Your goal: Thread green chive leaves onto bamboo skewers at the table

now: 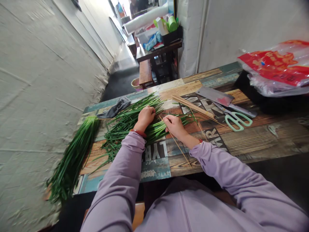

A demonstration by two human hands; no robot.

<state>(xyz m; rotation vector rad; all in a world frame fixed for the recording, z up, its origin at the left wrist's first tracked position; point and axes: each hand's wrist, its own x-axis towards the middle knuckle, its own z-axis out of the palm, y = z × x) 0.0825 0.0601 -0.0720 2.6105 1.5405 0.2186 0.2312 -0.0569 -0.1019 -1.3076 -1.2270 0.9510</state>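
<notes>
A loose pile of green chives [125, 124] lies across the patterned wooden table [253, 138]. My left hand [145, 117] is curled with its fingers pressed down on the chives. My right hand [174, 125] is closed in a pinch on a thin bamboo skewer [178, 146], whose tip sits among the chive stalks. The skewer runs back toward the table's near edge. A second, tidy bundle of chives [72, 158] lies at the table's left end, hanging over the edge.
A bunch of bamboo skewers [193, 106], a cleaver [222, 98] and green-handled scissors [238, 120] lie to the right. A grey cloth [116, 108] sits at the far left edge. Red-printed plastic bags [275, 69] stand at the far right. A cluttered dark table [159, 48] stands beyond.
</notes>
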